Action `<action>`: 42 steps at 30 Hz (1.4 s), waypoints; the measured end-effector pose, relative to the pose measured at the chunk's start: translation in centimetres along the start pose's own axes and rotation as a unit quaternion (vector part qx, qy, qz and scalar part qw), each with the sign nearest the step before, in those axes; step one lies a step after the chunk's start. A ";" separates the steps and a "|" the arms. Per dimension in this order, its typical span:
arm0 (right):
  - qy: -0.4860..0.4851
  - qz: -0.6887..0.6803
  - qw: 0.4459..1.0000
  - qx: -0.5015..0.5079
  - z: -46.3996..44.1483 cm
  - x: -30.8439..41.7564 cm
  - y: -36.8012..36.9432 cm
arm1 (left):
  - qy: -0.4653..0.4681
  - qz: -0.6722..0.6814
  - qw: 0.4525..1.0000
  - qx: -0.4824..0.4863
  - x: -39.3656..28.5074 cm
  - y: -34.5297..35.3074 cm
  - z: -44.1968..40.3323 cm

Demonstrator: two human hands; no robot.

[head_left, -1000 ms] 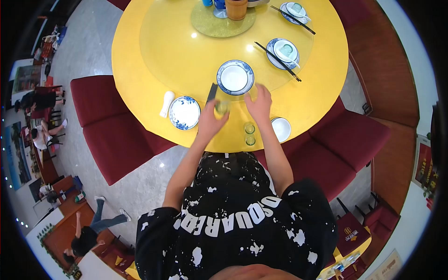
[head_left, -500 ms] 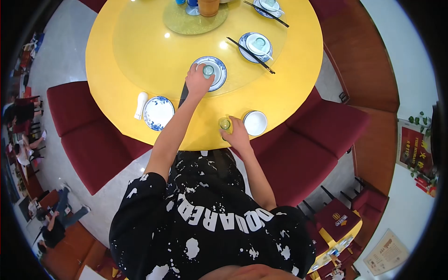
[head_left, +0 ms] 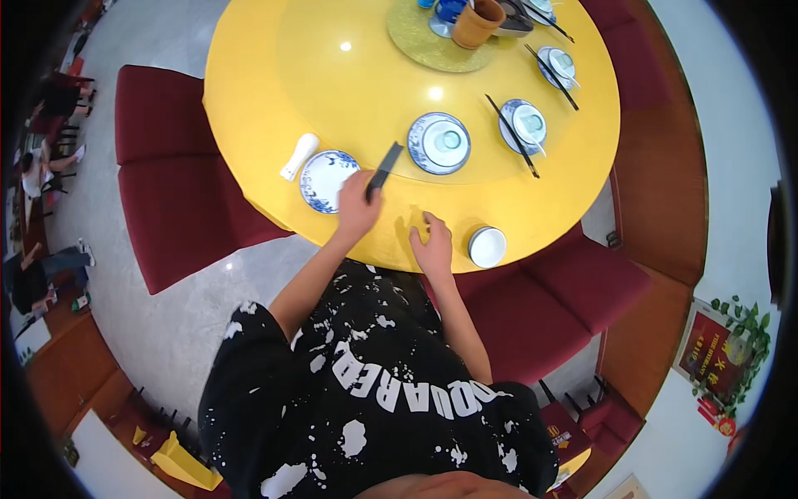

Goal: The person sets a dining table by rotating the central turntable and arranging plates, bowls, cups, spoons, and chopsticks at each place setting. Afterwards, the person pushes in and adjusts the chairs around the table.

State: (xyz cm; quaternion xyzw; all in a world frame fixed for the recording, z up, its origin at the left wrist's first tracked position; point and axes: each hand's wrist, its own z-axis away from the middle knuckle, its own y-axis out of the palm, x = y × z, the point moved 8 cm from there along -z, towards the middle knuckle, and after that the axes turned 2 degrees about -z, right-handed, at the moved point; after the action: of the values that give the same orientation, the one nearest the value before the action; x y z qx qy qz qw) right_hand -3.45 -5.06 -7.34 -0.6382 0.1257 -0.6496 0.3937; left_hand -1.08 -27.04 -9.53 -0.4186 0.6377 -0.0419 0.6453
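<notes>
My left hand (head_left: 359, 205) is closed around the lower end of the black chopsticks (head_left: 386, 166), beside a blue-patterned white plate (head_left: 320, 185). My right hand (head_left: 432, 248) hovers by the near table edge, thumb and fingers apart, with no object clearly visible between them. Ahead of my hands, a blue-rimmed plate (head_left: 421, 163) holds a white bowl with a small greenish glass (head_left: 449, 140) on it. To the right of my right hand stand white bowls (head_left: 488, 247), seemingly stacked. A white spoon stack (head_left: 300, 156) lies left of the patterned plate.
On the round yellow table (head_left: 274, 91), plate settings (head_left: 524, 126) with chopsticks (head_left: 511, 137) line the right side. A brown cup (head_left: 478, 23) stands on the green turntable centre (head_left: 407, 41). Dark red chairs (head_left: 179, 183) flank me. A person (head_left: 33, 279) is at far left.
My left hand has let go of the glass on the bowl and moved back left, taking hold of the black chopsticks. My right hand's fingers no longer surround a visible glass. The view has shifted.
</notes>
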 end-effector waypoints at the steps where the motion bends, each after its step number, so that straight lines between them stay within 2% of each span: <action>1: 0.027 0.003 0.999 0.038 -0.5 -0.1 2.0 | -0.038 -0.036 0.998 -0.033 3.8 -2.6 0.4; 3: 0.082 0.012 0.989 0.120 -1.3 -0.9 6.7 | -0.108 -0.112 0.985 -0.082 11.2 -7.3 0.9; 4: 0.008 0.092 0.990 0.110 -1.9 -0.2 8.6 | -0.138 -0.153 0.974 -0.097 14.8 -9.5 0.9; 7: 0.088 0.159 0.971 0.156 -3.9 0.6 13.3 | -0.203 -0.162 0.965 -0.042 19.2 -11.3 -0.8; 9: 0.120 0.127 0.978 0.115 -4.8 0.8 14.7 | -0.230 -0.170 0.958 0.026 19.0 -11.6 -2.1; 14: 0.176 0.080 0.978 0.082 -5.1 0.7 14.9 | -0.215 -0.245 0.941 0.096 19.9 -11.6 -3.2; 17: 0.206 0.084 0.972 0.071 -4.9 -2.3 15.8 | -0.122 -0.296 0.942 0.101 19.2 -11.6 -4.0; 20: 0.233 0.093 0.968 0.032 -3.9 -1.2 14.0 | -0.104 -0.273 0.952 0.086 19.6 -12.2 -4.2; 23: 0.261 0.085 0.961 0.011 -3.3 -0.5 13.4 | -0.092 -0.196 0.975 0.046 19.0 -13.8 -3.5; 26: 0.269 0.091 0.959 -0.014 -2.9 0.0 13.6 | -0.252 -0.056 0.966 0.021 19.5 -15.1 -0.5; 31: 0.280 0.098 0.955 0.008 -2.6 -1.2 14.6 | -0.382 0.234 0.893 -0.039 17.9 -15.3 3.4; 34: 0.256 0.124 0.959 -0.002 -2.1 -0.6 13.9 | -0.391 0.300 0.870 0.014 16.8 -12.5 2.6; 38: 0.284 0.090 0.955 -0.002 -1.5 -2.0 13.9 | -0.386 0.353 0.843 0.126 12.7 -5.6 -0.2; 40: 0.277 0.086 0.957 -0.008 -0.7 -2.7 13.5 | -0.393 0.409 0.805 0.173 9.1 -0.2 -2.1; 42: 0.288 0.058 0.955 0.030 0.1 -3.1 13.1 | -0.408 0.457 0.764 0.204 6.3 5.0 -4.1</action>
State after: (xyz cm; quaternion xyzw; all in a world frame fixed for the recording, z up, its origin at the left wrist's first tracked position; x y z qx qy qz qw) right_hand 0.84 -11.57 -18.33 -0.4037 0.2509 -0.7852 0.3969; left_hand -5.87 -29.49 -16.76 0.0860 0.4061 0.3039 0.8575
